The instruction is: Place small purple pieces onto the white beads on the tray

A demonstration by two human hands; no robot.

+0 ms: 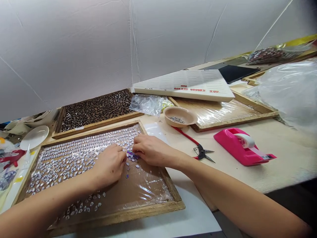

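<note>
My left hand point(111, 164) is over a wooden-framed tray point(148, 208) covered with clear film, its fingers curled and pressed together. Close to its right, my right hand point(151, 150) has bent fingers pinched at the edge of a small pile of purple shiny gems point(133, 156). What either hand holds is hidden or too small to make out. Rows of small pale, leaf-shaped gems point(66, 152) cover the tray's left and far parts. Several loose ones lie scattered near the front point(85, 208).
Right of the tray lie red-handled pliers point(201, 151) and a pink tape dispenser point(244, 147). Behind them are a beige bowl point(192, 119) of tiny pieces, a white foam board point(183, 91) and another framed tray point(232, 124). A tray of dark beads point(96, 109) sits behind; a white plate point(34, 137) is left.
</note>
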